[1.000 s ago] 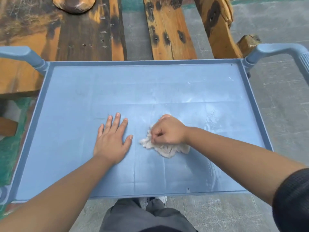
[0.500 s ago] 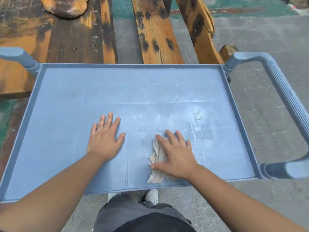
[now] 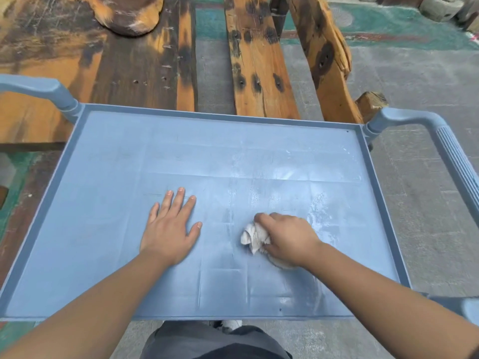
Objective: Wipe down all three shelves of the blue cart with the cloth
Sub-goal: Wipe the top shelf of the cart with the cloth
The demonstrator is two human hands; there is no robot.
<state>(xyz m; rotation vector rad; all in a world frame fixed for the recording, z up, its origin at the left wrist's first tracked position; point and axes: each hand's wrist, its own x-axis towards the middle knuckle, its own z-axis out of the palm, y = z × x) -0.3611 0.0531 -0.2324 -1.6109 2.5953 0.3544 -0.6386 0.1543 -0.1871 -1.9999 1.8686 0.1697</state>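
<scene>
With the left hand spread flat on the top shelf and the right hand bunching the cloth, the far corners risk being missed.

The right hand presses a bunched cloth on the cart's top shelf; the left hand lies flat beside it.
</scene>
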